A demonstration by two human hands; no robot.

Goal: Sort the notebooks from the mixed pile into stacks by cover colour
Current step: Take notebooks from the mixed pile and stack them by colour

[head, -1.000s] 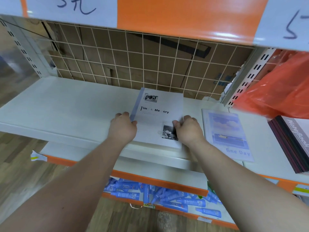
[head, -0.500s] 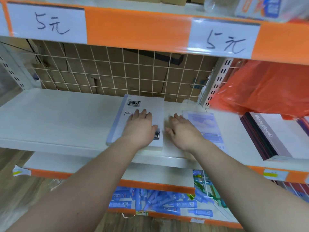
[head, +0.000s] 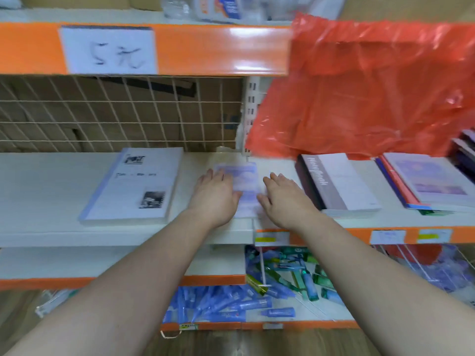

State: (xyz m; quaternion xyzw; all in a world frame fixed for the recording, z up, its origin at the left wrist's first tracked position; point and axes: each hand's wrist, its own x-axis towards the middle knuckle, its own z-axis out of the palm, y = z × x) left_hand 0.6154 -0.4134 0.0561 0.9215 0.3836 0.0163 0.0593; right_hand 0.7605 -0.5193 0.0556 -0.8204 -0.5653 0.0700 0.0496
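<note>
A white notebook (head: 133, 186) with black print lies flat on the white shelf (head: 46, 191), left of my hands. A light blue notebook (head: 244, 186) lies between my hands. My left hand (head: 214, 195) rests on its left edge with fingers straight. At its right edge lies my right hand (head: 285, 199), fingers spread and flat. To the right stands a stack topped by a grey notebook with a dark spine (head: 336, 186). Further right lies a mixed pile (head: 431, 186) with a pale purple cover on top.
A red plastic bag (head: 372, 91) hangs over the back right of the shelf. A wire grid (head: 115, 114) backs the shelf. Overhead runs an orange shelf edge (head: 218, 50) with a price label. Blue and green tubes (head: 257, 299) fill the lower shelf.
Both hands left the white notebook and moved right to the light blue notebook. The view swung right, bringing the mixed pile into sight.
</note>
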